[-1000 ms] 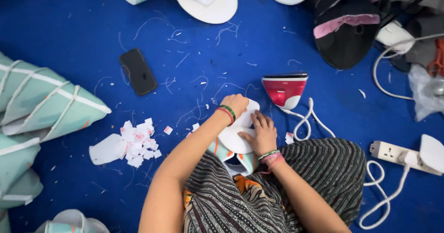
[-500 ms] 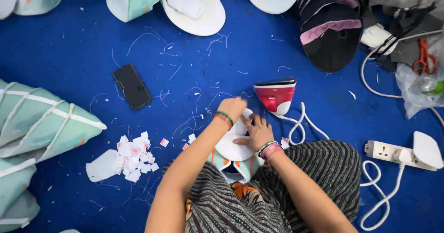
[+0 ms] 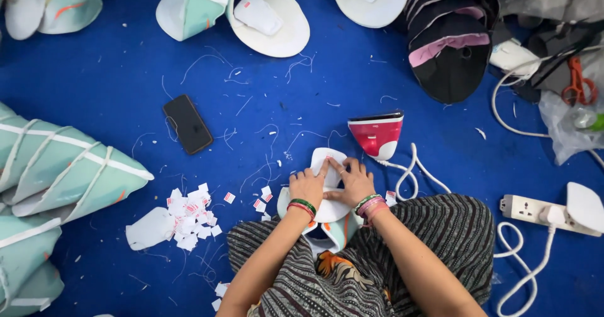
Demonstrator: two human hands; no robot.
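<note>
Both hands, left hand and right hand, press flat with fingers spread on white cap brim piece in lap by red iron; labelling mid-way, label scrap pile beside, finished caps stacked left.

The scene is lit brightly and evenly from above. Only small, soft shadows are seen, close under the hands and the red iron. No strong glare is seen on the blue floor. Most things are shown sharp. The edges are bent a little by the wide lens.
</note>
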